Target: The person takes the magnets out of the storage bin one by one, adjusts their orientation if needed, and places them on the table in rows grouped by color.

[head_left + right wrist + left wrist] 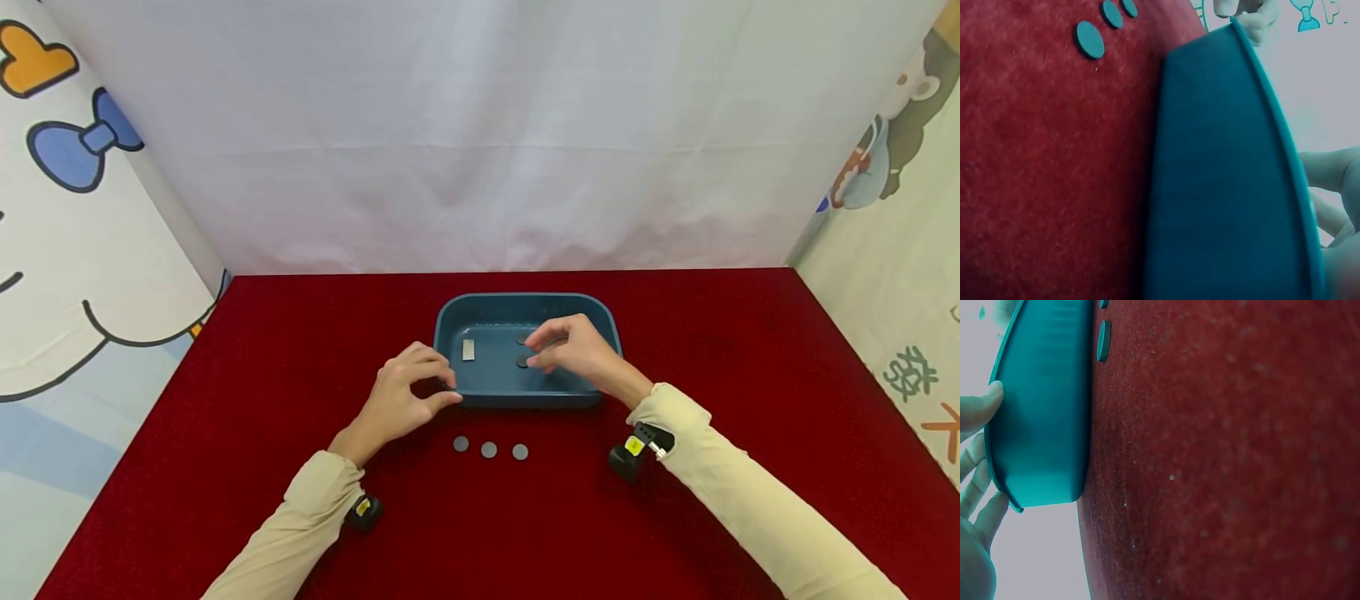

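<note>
A blue rectangular plastic tub stands on the red cloth. My left hand grips its front left corner, with the thumb on the outer front wall and the fingers round the side, as the left wrist view shows. Over the tub's right half, my right hand reaches in with bent fingers, thumb and index finger apart. Two grey discs, a nearer disc and a farther disc, lie on the tub floor by those fingertips; nothing shows between them. A small pale rectangular piece lies at the left inside.
In front of the tub, a left disc, a middle disc and a right disc lie in a row on the red cloth. A white curtain hangs behind the table. Printed panels flank both sides.
</note>
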Tool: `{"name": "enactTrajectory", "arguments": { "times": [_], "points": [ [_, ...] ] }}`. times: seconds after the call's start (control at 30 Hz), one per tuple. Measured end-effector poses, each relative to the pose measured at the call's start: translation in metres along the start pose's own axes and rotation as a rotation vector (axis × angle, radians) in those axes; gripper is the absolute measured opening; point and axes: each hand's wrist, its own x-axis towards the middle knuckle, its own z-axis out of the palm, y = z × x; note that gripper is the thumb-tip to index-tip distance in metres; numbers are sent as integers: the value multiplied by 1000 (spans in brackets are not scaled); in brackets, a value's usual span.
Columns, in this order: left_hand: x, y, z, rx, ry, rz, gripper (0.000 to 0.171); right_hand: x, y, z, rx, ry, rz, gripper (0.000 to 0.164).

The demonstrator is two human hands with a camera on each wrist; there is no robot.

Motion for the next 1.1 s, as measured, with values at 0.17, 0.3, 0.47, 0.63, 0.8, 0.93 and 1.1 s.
{"name": "enactTrajectory", "arguments": {
  "times": [0.17,0.3,0.47,0.63,0.8,0.93,1.1],
  "points": [
    [0,-1,0,-1,3,4,14,10,8,2,-37,12,1,25],
    [0,-1,-1,-2,7,11,14,16,13,3,-72,18,13,23],
    [1,-1,-1,-6,7,12,13,23,15,6,-111,37,53,21],
    [1,0,-1,-12,8,19,13,30,17,9,-166,65,94,20],
    [1,0,-1,-14,9,19,13,35,18,12,-276,83,59,19],
    [1,-1,0,-17,13,31,13,35,18,13,-347,78,-11,18],
    [-1,-2,0,-23,18,44,14,33,18,16,-383,50,-64,10]
  ]
}}
